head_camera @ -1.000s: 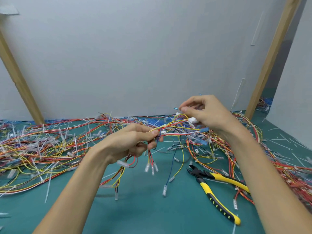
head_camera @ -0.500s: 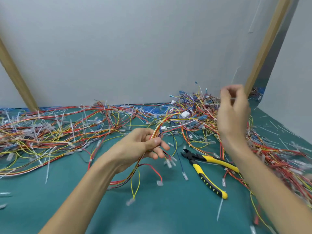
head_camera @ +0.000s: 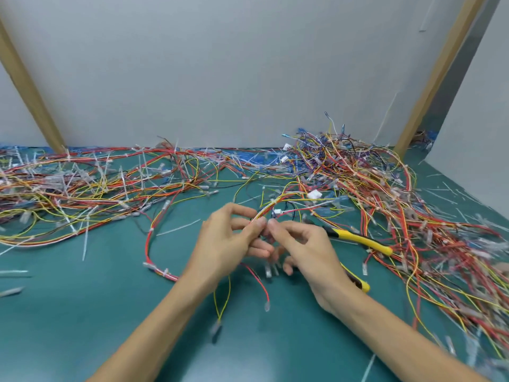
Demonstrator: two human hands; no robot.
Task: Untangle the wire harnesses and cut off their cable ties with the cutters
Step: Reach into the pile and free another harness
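My left hand point(head_camera: 228, 241) pinches a thin wire harness point(head_camera: 278, 204) of red, yellow and white wires between thumb and fingers, above the middle of the green mat. The harness runs up and right into the tangled pile. Loose ends with clear terminals point(head_camera: 266, 306) hang below my hands. My right hand point(head_camera: 305, 246) sits right beside the left, fingertips meeting the same harness at the pinch point. The yellow-handled cutters point(head_camera: 360, 241) lie on the mat behind my right hand, their jaws hidden by it.
A large tangle of harnesses point(head_camera: 371, 183) fills the right side and back corner. Another spread of wires and white cable ties point(head_camera: 82, 186) covers the left. Cut tie pieces point(head_camera: 179, 227) litter the green mat point(head_camera: 82, 312). Grey walls and wooden posts point(head_camera: 30, 86) enclose the back.
My right hand came down from beside the right post to meet the left hand at the harness. The view has tilted down a little.
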